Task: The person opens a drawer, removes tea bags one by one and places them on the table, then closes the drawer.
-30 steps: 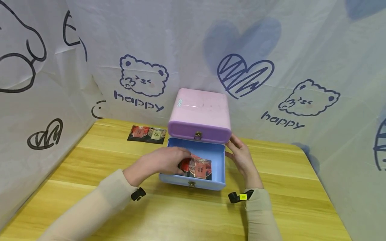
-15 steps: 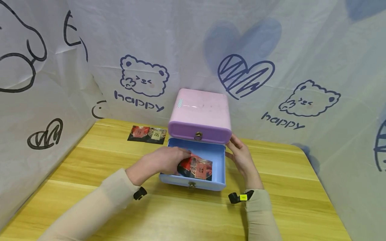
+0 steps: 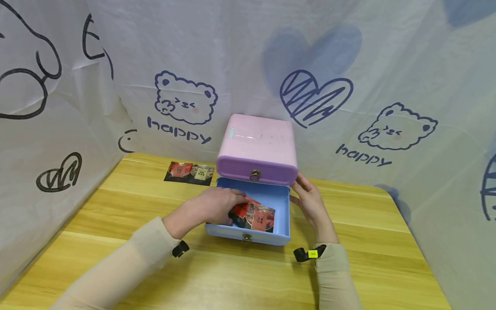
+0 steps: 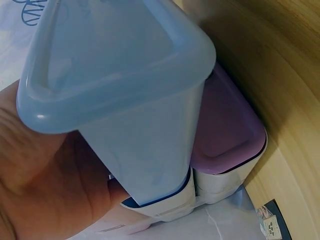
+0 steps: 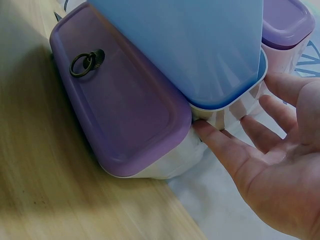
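A small drawer cabinet point(image 3: 257, 137) with a pink top stands on the table. Its blue drawer point(image 3: 280, 215) is pulled out, between a purple drawer point(image 3: 232, 167) above and another purple drawer point(image 5: 125, 105) below. My left hand point(image 3: 211, 204) reaches over the blue drawer's left wall and grips dark-and-red food packets point(image 3: 259, 217) lying in it. Its fingertips are partly hidden; in the left wrist view the drawer wall covers them. My right hand point(image 3: 310, 202), fingers spread and fairly straight, touches the cabinet's right side beside the blue drawer.
A pair of flat food packets point(image 3: 188, 173) lies on the wooden table point(image 3: 217, 280) left of the cabinet. White printed cloth point(image 3: 248, 64) hangs close behind the cabinet and along both sides. A metal ring pull point(image 3: 246, 237) hangs on the blue drawer's front.
The packets in the blue drawer have shifted slightly right and turned a little, with small movement of my left hand. My right hand and the cabinet have stayed in place.
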The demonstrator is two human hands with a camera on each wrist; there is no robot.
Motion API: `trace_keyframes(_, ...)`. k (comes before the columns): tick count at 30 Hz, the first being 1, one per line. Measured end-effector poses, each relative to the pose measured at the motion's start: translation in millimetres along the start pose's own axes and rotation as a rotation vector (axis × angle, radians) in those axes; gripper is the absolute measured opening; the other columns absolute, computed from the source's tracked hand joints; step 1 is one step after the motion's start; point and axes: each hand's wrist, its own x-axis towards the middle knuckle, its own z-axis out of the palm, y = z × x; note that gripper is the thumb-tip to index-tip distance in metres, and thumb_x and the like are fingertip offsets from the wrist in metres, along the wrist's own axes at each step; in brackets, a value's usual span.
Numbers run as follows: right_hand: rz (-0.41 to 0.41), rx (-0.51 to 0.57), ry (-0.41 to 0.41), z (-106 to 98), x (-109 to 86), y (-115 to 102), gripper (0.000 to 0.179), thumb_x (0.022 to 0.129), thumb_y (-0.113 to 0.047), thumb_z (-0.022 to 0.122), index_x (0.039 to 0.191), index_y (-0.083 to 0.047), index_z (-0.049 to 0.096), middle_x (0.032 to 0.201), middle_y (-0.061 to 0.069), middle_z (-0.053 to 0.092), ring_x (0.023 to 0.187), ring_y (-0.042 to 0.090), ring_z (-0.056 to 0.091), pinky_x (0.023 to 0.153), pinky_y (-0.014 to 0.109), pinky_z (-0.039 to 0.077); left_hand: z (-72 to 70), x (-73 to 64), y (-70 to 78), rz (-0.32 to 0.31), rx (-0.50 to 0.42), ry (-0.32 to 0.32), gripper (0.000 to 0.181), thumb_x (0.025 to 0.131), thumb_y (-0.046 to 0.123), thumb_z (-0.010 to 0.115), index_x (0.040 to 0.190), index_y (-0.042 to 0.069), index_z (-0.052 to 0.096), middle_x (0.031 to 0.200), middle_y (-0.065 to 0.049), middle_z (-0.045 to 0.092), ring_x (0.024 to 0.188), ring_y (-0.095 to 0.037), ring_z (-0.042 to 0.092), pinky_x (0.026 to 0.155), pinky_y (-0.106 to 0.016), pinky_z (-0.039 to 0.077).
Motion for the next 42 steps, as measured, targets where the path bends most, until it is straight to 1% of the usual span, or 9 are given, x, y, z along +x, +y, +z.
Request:
trace_keyframes(7, -0.006, 0.023, -0.005, 0, 0.9, 1, 0.059, 0.108, -0.022, 0.057, 0.162, -0.012, 0.036, 0.168, 0.008, 0.033, 0.147, 0.028, 0.041, 0.107, 0.042, 0.052, 1.3, -0.1, -2.6, -0.007, -0.028, 0.018, 0.068, 0.084, 0.022, 0.083, 0.148, 0.013, 0.059, 0.149, -0.006, 0.059, 0.127, -0.029, 0.062, 0.106, -0.046, 0.052)
trace_keyframes(12, -0.009, 0.023, -0.010, -1, 1.0, 1, 0.060, 0.108, -0.022, 0.057, 0.163, -0.012, 0.035, 0.168, 0.007, 0.033, 0.147, 0.027, 0.041, 0.107, 0.042, 0.052, 3.7, -0.8, -5.2, 0.009, -0.050, 0.072, 0.061, 0.086, 0.014, 0.075, 0.145, 0.011, 0.061, 0.141, -0.008, 0.064, 0.120, -0.027, 0.066, 0.102, -0.045, 0.055)
trace_keyframes(18, -0.006, 0.013, -0.008, -1, 1.3, 1, 0.060, 0.108, -0.024, 0.057, 0.163, -0.012, 0.035, 0.168, 0.007, 0.033, 0.147, 0.027, 0.041, 0.106, 0.041, 0.053, 7.2, -1.3, -5.7, 0.010, -0.064, 0.134, 0.046, 0.095, 0.013, 0.070, 0.141, 0.009, 0.064, 0.135, -0.009, 0.068, 0.114, -0.026, 0.069, 0.095, -0.042, 0.058)
trace_keyframes(22, -0.004, 0.011, -0.007, -1, 1.5, 1, 0.060, 0.108, -0.024, 0.058, 0.163, -0.012, 0.036, 0.168, 0.007, 0.033, 0.147, 0.028, 0.041, 0.105, 0.040, 0.054, 11.1, -2.3, -6.9, 0.015, -0.059, 0.192, 0.039, 0.099, 0.014, 0.068, 0.137, 0.009, 0.067, 0.128, -0.009, 0.072, 0.110, -0.025, 0.071, 0.091, -0.042, 0.060)
trace_keyframes(25, -0.002, 0.013, -0.005, 0, 1.7, 1, 0.061, 0.107, -0.024, 0.058, 0.163, -0.013, 0.036, 0.168, 0.007, 0.034, 0.147, 0.027, 0.041, 0.104, 0.039, 0.054, 12.8, -3.2, -7.5, 0.037, -0.064, 0.249, 0.032, 0.102, 0.014, 0.064, 0.134, 0.009, 0.069, 0.124, -0.009, 0.073, 0.108, -0.025, 0.072, 0.090, -0.041, 0.061)
trace_keyframes(29, 0.001, 0.007, -0.002, 0, 2.1, 1, 0.061, 0.107, -0.025, 0.059, 0.162, -0.013, 0.036, 0.168, 0.007, 0.033, 0.146, 0.028, 0.042, 0.106, 0.042, 0.053, 13.4, -4.2, -8.3, 0.053, -0.085, 0.317, 0.028, 0.104, 0.012, 0.061, 0.131, 0.006, 0.069, 0.123, -0.010, 0.074, 0.108, -0.025, 0.073, 0.090, -0.040, 0.061)
trace_keyframes(32, 0.005, 0.004, 0.000, 0, 2.3, 1, 0.061, 0.107, -0.026, 0.059, 0.162, -0.013, 0.036, 0.168, 0.007, 0.033, 0.146, 0.029, 0.042, 0.109, 0.046, 0.051, 14.6, -4.4, -9.7, 0.049, -0.108, 0.359, 0.028, 0.104, 0.011, 0.060, 0.131, 0.007, 0.069, 0.125, -0.009, 0.073, 0.109, -0.025, 0.072, 0.090, -0.040, 0.061)
trace_keyframes(36, 0.007, 0.002, 0.000, 0, 2.3, 1, 0.061, 0.107, -0.026, 0.059, 0.163, -0.014, 0.036, 0.167, 0.007, 0.034, 0.145, 0.030, 0.043, 0.110, 0.047, 0.050, 16.9, -5.8, -11.6, 0.045, -0.135, 0.405, 0.029, 0.103, 0.009, 0.062, 0.131, 0.008, 0.069, 0.127, -0.008, 0.073, 0.111, -0.025, 0.072, 0.092, -0.040, 0.061)
trace_keyframes(42, 0.003, 0.001, -0.003, 0, 1.9, 0, 0.060, 0.108, -0.026, 0.058, 0.163, -0.014, 0.036, 0.167, 0.007, 0.035, 0.145, 0.029, 0.043, 0.110, 0.048, 0.049, 19.4, -11.7, -13.4, 0.071, -0.132, 0.490, 0.030, 0.100, 0.006, 0.066, 0.129, 0.003, 0.069, 0.124, -0.010, 0.073, 0.109, -0.026, 0.073, 0.090, -0.039, 0.061)
